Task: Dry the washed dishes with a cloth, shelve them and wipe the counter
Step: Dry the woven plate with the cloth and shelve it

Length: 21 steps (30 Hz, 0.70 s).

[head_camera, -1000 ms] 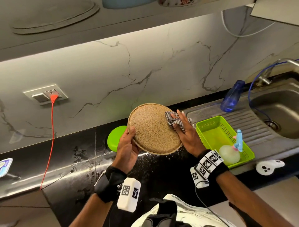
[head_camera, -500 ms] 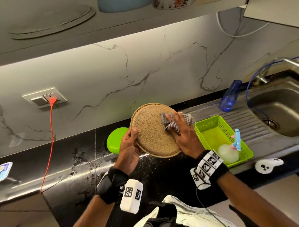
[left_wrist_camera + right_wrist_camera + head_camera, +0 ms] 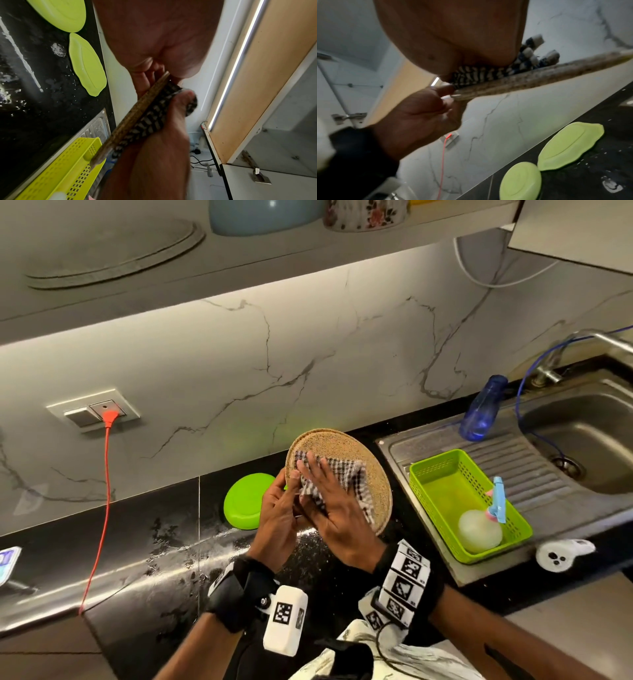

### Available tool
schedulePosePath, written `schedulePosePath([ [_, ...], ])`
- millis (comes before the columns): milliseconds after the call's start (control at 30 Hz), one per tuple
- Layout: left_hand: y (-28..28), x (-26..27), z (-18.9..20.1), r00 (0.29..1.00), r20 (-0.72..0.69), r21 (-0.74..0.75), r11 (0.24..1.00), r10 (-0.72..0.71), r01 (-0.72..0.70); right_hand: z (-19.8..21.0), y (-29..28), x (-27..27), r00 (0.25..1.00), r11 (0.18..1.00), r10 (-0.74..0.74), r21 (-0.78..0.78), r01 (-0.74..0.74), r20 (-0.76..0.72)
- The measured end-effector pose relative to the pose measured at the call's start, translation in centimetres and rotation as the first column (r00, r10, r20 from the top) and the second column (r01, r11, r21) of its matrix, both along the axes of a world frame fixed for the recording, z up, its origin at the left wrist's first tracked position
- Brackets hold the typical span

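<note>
An LED strip (image 3: 235, 65) under the shelf lights the marble wall (image 3: 308, 354) brightly; wet black table (image 3: 154, 559) shows glare streaks. Both wrist views are motion-blurred, bent at the edges, dim near the hands

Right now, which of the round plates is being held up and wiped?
The speckled brown plate: the left hand holds its edge while the right hand presses the checked cloth on it. The green plates lie on the counter.

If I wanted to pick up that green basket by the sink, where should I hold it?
Probably by the rim of the green basket, at its two long sides, reaching down from above. It sits open-topped on the draining board, and its walls are upright, with a spray bottle lying inside.
</note>
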<state>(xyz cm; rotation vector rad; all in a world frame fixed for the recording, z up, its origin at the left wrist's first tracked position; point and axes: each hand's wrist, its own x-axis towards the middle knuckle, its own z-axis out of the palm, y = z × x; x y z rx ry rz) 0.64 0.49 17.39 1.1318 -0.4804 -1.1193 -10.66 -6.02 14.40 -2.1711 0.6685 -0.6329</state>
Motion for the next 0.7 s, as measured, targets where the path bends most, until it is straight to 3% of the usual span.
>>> schedulePosePath([
  [100, 0.0, 0.3, 0.0, 1.000, 0.013, -0.001, 1.000, 0.000, 0.000, 0.0, -1.2, -1.4, 0.998, 0.998, 0.068, -0.010, -0.068, -0.020],
  [167, 0.2, 0.4, 0.0, 0.999, 0.050, -0.009, 1.000, -0.022, 0.022, -1.0, -3.7, -2.7, 0.999, 0.998, -0.010, -0.066, 0.006, -0.049],
  [267, 0.4, 0.3, -0.2, 0.992, 0.106, 0.023, 0.998, -0.068, 0.066, -3.0, -7.9, -4.4, 0.975, 0.972, -0.218, 0.078, 0.221, -0.050],
  [333, 0.5, 0.1, -0.3, 0.985, 0.141, 0.049, 0.994, -0.101, 0.095, -3.8, -9.7, -4.7, 0.968, 0.952, -0.244, 0.174, 0.252, -0.064],
  [467, 0.0, -0.4, 0.2, 0.961, 0.217, 0.072, 0.985, -0.170, 0.158, -3.2, -10.1, -3.6, 0.963, 0.944, -0.260, 0.191, 0.270, -0.078],
  [600, -0.6, -0.3, 0.3, 0.905, 0.305, 0.092, 0.956, -0.295, 0.280, -1.1, -8.2, -1.4, 0.985, 0.966, -0.171, 0.194, 0.170, -0.012],
  [700, -0.8, -0.3, 0.2, 0.902, 0.331, 0.117, 0.960, -0.278, 0.253, 0.8, -5.4, 0.0, 0.995, 0.994, -0.004, 0.113, -0.007, 0.099],
])
